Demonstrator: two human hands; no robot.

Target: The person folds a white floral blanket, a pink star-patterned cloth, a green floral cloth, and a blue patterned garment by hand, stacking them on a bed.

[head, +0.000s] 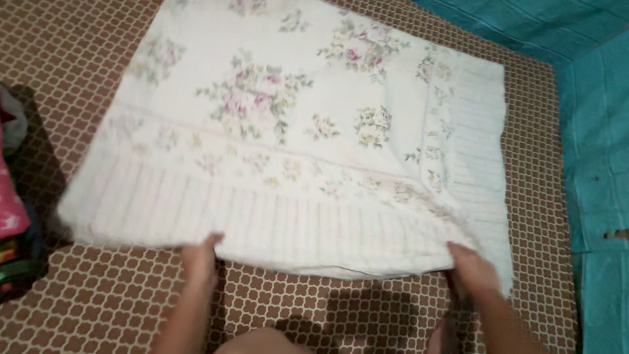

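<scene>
The floral pillowcase [288, 124] lay spread flat on the brown patterned mattress [118, 295], its striped hem nearest the person and its far end toward the teal wall [590, 85]. The left hand [198, 257] gripped the near hem, fingers closed on the cloth edge. The right hand [470, 269] held the near right corner in the same way, fingers pinched shut on the fabric. Both hands were blurred, so the exact finger placement could not be read.

For a clean result at this stage, the judgement was as follows: both hands should keep equal tension along the hem, lift the edge together, and keep the corners square so that the striped border does not skew. A pile of coloured clothes [13, 210] sat just beside the left edge and should stay apart from the cloth.
</scene>
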